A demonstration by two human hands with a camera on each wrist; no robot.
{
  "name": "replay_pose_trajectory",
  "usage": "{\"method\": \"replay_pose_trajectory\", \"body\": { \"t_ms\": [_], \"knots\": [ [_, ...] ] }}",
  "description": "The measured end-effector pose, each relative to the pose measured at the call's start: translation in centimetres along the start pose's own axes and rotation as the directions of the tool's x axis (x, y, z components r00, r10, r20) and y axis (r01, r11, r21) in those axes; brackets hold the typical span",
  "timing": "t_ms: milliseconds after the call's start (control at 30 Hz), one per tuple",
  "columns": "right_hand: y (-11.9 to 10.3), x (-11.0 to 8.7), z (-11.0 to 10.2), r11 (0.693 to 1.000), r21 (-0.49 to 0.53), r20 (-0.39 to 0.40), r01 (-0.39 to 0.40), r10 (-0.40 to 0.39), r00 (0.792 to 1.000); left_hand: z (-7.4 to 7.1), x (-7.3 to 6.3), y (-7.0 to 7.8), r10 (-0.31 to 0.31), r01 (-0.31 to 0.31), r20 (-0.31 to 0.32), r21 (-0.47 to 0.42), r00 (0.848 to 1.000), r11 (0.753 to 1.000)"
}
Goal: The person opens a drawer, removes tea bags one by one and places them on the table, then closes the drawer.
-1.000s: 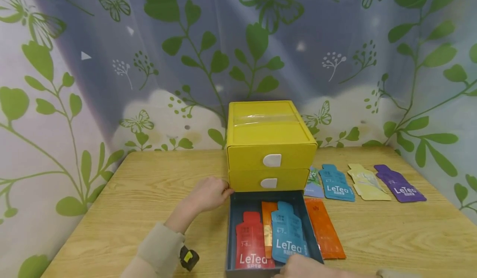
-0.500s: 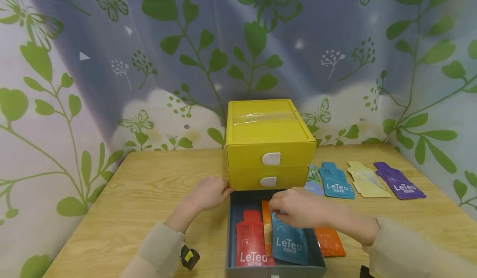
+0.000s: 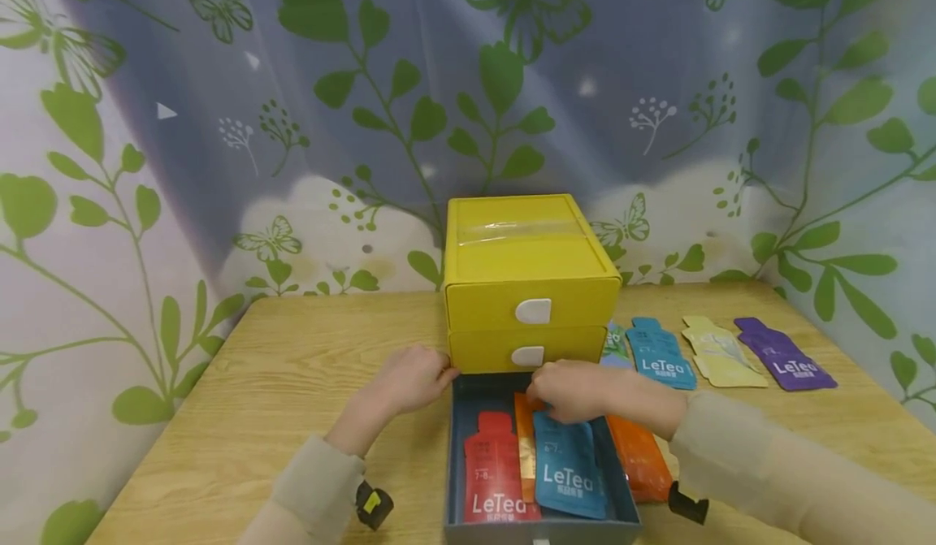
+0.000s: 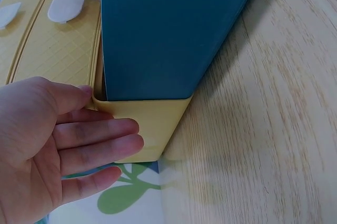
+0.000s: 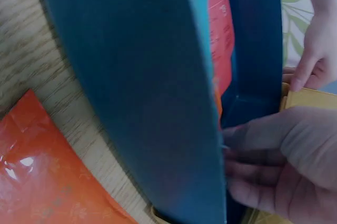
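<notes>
Left hand (image 3: 409, 382) rests flat-fingered against the yellow plastic drawer cabinet (image 3: 528, 281); right hand (image 3: 578, 392) pinches the thin orange foil sachet (image 3: 523, 439) in the cabinet's pulled-out blue drawer (image 3: 455, 456): likely light, floppy, slick, best pinched at its top edge.

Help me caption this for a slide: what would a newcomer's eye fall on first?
First, the yellow drawer cabinet at the middle of the wooden table, its blue bottom drawer pulled out and holding red, orange and blue LeTea pouches. The left hand rests against the cabinet's lower left corner while the right hand reaches into the drawer's back.
</notes>
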State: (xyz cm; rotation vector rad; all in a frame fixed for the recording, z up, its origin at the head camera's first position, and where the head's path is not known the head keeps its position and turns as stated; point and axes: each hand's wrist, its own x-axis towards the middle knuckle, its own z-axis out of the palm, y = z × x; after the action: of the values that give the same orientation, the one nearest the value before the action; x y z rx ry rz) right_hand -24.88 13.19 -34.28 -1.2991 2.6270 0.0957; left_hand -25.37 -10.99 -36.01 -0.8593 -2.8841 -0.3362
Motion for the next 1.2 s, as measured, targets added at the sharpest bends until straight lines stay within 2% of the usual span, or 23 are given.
{"method": "replay_pose_trajectory", "body": {
  "t_ms": [200, 367, 700, 1000, 1100, 1200],
  "knots": [
    [0.0, -0.1, 0.7, 0.988, -0.132, 0.017, -0.081, 0.084, 0.996, 0.0, 0.0, 0.0, 0.004, -0.004, -0.005, -0.010, 1.000, 1.000],
    [0.6, 0.1, 1.2, 0.984, -0.133, 0.054, -0.121, 0.129, 0.990, 0.0, 0.0, 0.0, 0.001, -0.001, -0.007, -0.013, 1.000, 1.000],
    [1.1, 0.3, 1.7, 0.980, -0.171, 0.058, -0.105, 0.116, 0.992, -0.1, 0.0, 0.1, -0.013, 0.013, 0.002, -0.009, 1.000, 1.000],
    [1.3, -0.1, 1.5, 0.989, -0.118, 0.073, -0.094, 0.103, 0.992, -0.3, 0.1, 0.1, -0.012, 0.012, 0.003, 0.002, 1.000, 1.000],
    [1.4, -0.3, 1.3, 0.993, -0.069, 0.072, -0.093, 0.098, 0.993, -0.2, 0.1, 0.1, -0.010, 0.010, 0.003, 0.006, 1.000, 1.000],
    [1.5, -0.5, 1.1, 0.996, 0.029, 0.069, -0.087, 0.084, 0.994, -0.1, 0.1, 0.1, -0.008, 0.008, 0.001, 0.008, 1.000, 1.000]
  ]
}}
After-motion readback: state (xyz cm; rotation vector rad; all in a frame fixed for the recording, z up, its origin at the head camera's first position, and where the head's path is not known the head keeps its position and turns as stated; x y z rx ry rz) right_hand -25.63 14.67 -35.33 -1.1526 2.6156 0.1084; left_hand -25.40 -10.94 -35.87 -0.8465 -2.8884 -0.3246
